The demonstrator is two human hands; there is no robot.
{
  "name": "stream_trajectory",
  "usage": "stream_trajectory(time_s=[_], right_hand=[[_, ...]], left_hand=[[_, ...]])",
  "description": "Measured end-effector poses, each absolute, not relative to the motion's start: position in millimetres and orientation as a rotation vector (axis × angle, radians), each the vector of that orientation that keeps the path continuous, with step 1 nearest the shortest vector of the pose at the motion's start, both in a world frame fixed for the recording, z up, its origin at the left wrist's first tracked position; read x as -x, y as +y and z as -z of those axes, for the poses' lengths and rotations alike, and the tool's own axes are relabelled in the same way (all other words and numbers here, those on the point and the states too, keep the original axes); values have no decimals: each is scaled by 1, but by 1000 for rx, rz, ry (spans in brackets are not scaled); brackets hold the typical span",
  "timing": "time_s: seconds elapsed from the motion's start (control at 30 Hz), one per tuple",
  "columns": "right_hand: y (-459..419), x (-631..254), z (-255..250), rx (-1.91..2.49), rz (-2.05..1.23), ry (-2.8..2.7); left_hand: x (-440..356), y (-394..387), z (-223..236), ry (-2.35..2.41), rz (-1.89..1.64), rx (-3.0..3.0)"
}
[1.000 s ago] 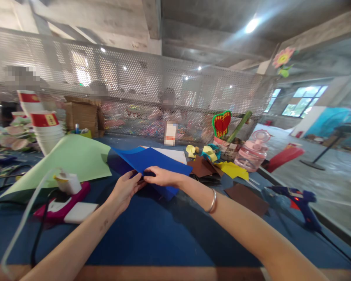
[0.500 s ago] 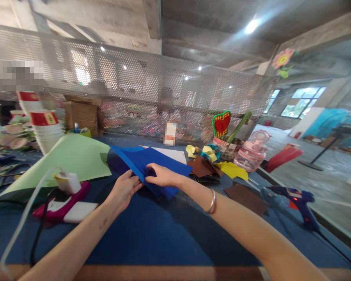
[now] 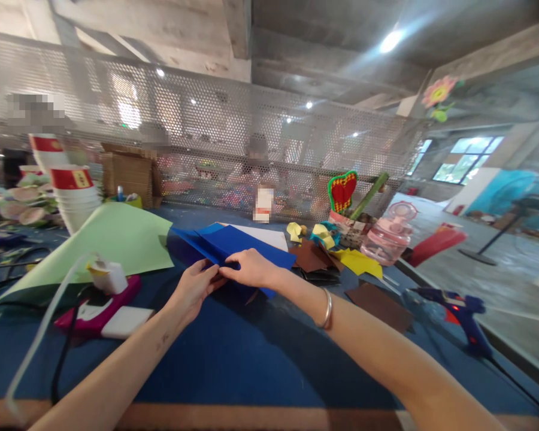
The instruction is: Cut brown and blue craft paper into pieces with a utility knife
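Several blue sheets (image 3: 251,244), paper or thin foam, lie partly fanned out on the dark blue tabletop. My left hand (image 3: 196,286) is closed on the near left edge of the sheets, thumb on top. From the right, my right hand (image 3: 247,268) pinches the same edge, its fingertips almost touching the left ones. A silver bangle (image 3: 327,308) circles my right wrist. Left of the sheets lies a large pale green sheet (image 3: 130,236) with a curled edge. A white sheet (image 3: 269,235) shows behind the blue ones.
A magenta power strip (image 3: 99,308) with cords lies front left, near stacked paper cups (image 3: 77,197). Right are brown sheets (image 3: 379,305), a yellow piece (image 3: 359,261), a pink bottle (image 3: 386,236) and a blue glue gun (image 3: 469,311). Perforated metal panels (image 3: 287,143) stand behind, with people beyond.
My hands have come closer together at the sheets' near edge. The blue sheets have separated more, with a left flap now apart from the rest. The view has shifted slightly.
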State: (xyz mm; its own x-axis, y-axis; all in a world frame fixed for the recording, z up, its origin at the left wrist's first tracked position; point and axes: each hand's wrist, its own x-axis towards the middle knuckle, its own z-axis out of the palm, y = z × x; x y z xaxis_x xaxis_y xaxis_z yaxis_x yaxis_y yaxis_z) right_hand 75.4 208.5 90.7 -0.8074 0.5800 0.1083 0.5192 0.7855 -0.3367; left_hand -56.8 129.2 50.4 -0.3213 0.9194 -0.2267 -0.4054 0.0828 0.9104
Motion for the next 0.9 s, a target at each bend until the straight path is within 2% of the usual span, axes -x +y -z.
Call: stream_trajectory(time_s=[0.53, 0.9], right_hand=[[220, -84, -98, 925, -546, -2852], [208, -79, -93, 1129, -200, -2827]], left_hand=[[56, 130, -49, 1300, -1445, -698], [58, 128, -23, 1524, -1189, -1550]])
